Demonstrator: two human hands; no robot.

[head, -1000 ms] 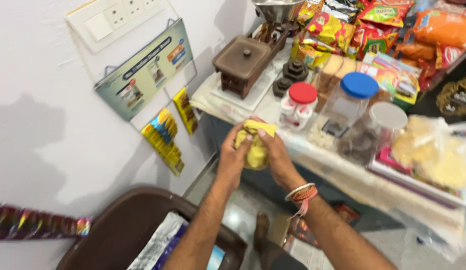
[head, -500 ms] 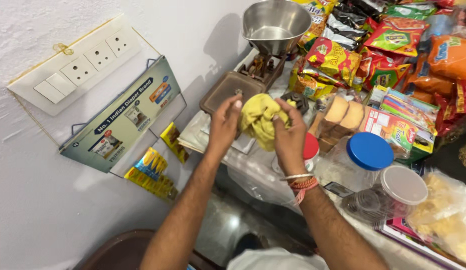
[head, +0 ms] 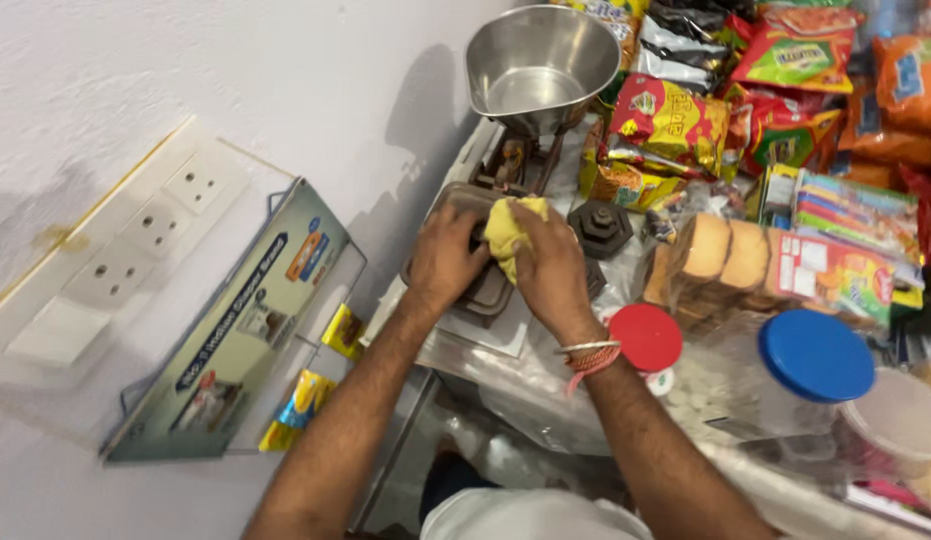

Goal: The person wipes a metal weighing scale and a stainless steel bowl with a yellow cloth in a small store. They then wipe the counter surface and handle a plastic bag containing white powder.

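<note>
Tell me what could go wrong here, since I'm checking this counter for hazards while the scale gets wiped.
The steel pan sits high on the balance scale that both hands press on; a hard push with the yellow cloth may tip it. The stacked weights stand close to the right hand and could be knocked. The red-lidded jar sits beside that wrist.

A crumpled yellow cloth point(head: 508, 232) lies bunched on the brown weighing scale's platform point(head: 486, 290).

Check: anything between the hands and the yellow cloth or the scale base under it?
Nothing visible. The right hand presses the yellow cloth straight onto the brown scale base; the left hand grips that base beside it. The stacked weights sit clear to the right.
</note>
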